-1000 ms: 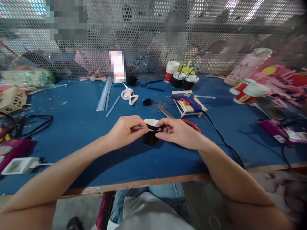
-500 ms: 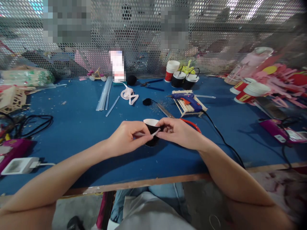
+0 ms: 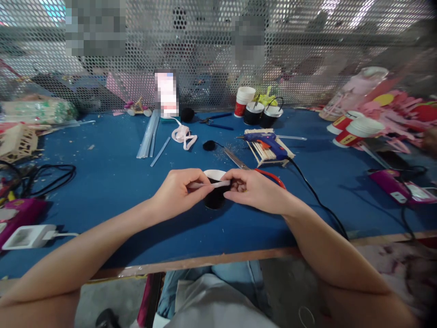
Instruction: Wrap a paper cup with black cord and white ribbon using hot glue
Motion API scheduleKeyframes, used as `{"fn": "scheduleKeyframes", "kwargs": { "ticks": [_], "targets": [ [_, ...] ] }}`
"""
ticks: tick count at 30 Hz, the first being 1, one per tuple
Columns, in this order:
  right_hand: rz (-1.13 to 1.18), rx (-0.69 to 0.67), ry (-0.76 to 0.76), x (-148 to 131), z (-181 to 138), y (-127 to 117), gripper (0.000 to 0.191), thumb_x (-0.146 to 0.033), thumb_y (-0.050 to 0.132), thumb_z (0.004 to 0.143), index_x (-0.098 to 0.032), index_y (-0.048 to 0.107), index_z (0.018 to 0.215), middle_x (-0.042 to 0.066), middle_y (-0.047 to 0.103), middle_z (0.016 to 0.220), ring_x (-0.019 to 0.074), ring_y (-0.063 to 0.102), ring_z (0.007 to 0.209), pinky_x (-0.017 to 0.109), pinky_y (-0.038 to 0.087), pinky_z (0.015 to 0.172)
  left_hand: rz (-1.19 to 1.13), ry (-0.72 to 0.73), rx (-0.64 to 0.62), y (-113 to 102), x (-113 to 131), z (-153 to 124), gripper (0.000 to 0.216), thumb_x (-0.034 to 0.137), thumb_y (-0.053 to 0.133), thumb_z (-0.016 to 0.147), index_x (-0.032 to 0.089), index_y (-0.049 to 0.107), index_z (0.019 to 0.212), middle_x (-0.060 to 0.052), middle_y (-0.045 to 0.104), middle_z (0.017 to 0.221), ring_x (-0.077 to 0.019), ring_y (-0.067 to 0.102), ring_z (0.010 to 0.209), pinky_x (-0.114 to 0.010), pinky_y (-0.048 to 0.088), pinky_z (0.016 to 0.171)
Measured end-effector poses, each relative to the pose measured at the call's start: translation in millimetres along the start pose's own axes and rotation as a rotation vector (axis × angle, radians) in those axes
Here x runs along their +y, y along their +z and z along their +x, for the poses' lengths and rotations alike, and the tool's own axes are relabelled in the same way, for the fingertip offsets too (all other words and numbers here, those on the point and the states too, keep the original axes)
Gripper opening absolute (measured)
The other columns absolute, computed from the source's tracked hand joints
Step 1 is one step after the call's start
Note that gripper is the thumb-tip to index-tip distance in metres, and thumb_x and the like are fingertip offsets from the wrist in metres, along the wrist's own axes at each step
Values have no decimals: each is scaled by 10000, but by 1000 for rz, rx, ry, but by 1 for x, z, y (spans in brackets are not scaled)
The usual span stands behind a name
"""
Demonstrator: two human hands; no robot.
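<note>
A paper cup covered in black (image 3: 214, 199), with a white inside, stands upright on the blue table near its front edge. My left hand (image 3: 182, 190) is closed in a pinch on a pale, narrow ribbon (image 3: 220, 184). This strip runs level across the front of the cup just below the rim, its free end by my right fingers. On the cup's right side, my right hand (image 3: 251, 187) grips the wall, index finger at the rim and thumb lower on the outside. Its other fingers are curled and partly hidden.
Scissors (image 3: 237, 159) with red handles lie behind my right hand. A blue glue gun (image 3: 268, 142) rests on a stick rack, its cord trailing right. Black-covered cups (image 3: 253, 114), pliers (image 3: 218, 122), clear glue sticks (image 3: 148, 136) and a loose ribbon (image 3: 184, 135) are farther back.
The ribbon's free end has gone from slanting upward to lying nearly level across the cup front. My right thumb has shifted slightly away from it. The cup stays in place.
</note>
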State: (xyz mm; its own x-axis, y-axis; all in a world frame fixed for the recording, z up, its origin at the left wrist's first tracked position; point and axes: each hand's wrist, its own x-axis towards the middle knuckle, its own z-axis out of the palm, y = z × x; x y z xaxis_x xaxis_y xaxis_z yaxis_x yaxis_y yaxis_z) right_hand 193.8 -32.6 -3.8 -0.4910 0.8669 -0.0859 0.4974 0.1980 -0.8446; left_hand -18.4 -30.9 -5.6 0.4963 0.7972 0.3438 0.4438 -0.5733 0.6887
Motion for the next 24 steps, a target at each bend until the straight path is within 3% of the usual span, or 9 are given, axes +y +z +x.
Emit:
{"fn": "scheduleKeyframes", "kwargs": {
  "ticks": [24],
  "targets": [
    [-42, 42, -40, -6, 0, 0, 281, -428, 510, 841, -158, 584, 860, -7, 538, 647, 87, 444, 554, 224, 344, 504, 10, -105, -30, -1, -4, 1, 179, 268, 576, 798, 127, 598, 690, 38, 519, 537, -47, 379, 475, -155, 304, 455]
  ]
}}
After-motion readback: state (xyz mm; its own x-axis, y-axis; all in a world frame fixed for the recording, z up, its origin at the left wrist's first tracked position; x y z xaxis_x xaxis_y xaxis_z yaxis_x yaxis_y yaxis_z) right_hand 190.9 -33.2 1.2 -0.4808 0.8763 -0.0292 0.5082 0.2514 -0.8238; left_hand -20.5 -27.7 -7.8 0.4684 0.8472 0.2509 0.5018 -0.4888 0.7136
